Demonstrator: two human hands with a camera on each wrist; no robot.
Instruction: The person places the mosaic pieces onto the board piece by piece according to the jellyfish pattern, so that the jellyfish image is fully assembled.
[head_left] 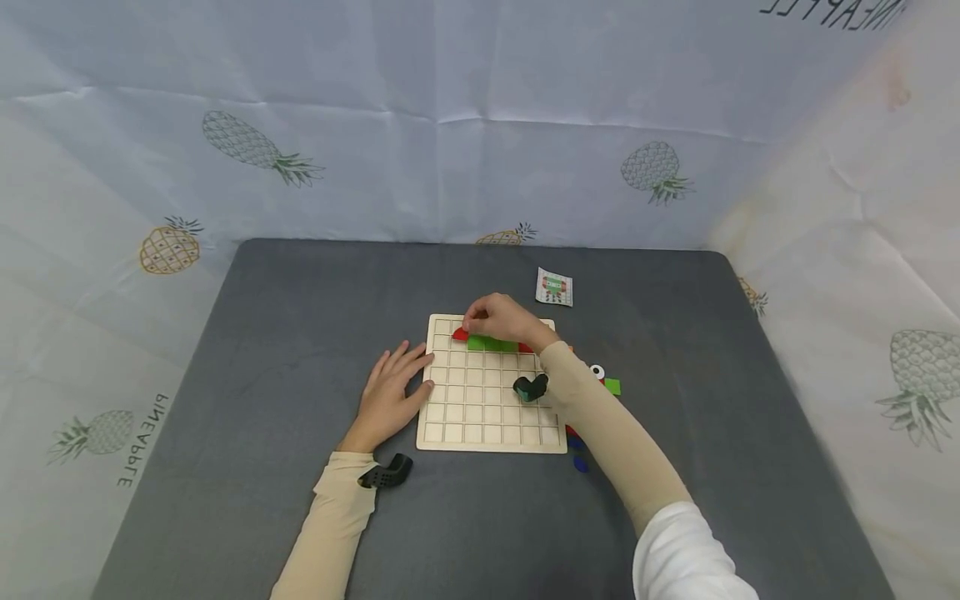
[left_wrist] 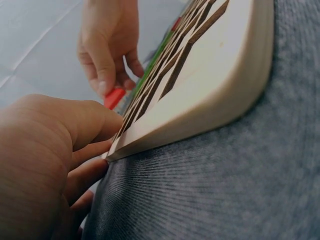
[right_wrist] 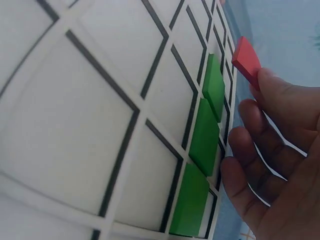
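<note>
A pale wooden grid board (head_left: 472, 408) lies on the dark table. At its far left corner my right hand (head_left: 504, 319) pinches a flat red piece (right_wrist: 246, 60) with one curved side, between thumb and finger. In the right wrist view that piece is tilted and held just off the grid. Beside it, green squares (right_wrist: 202, 137) sit in a row in the grid, and another red piece (head_left: 525, 348) shows at the row's right end. My left hand (head_left: 390, 398) rests at the board's left edge, fingers spread, its tips touching the rim.
A small printed card (head_left: 554, 287) with a coloured pattern lies behind the board. Right of the board, partly hidden by my right forearm, are a round eye piece (head_left: 597, 372), a green piece (head_left: 612, 386) and blue pieces (head_left: 581, 464). A pineapple-print cloth (head_left: 450, 183) hangs behind the table.
</note>
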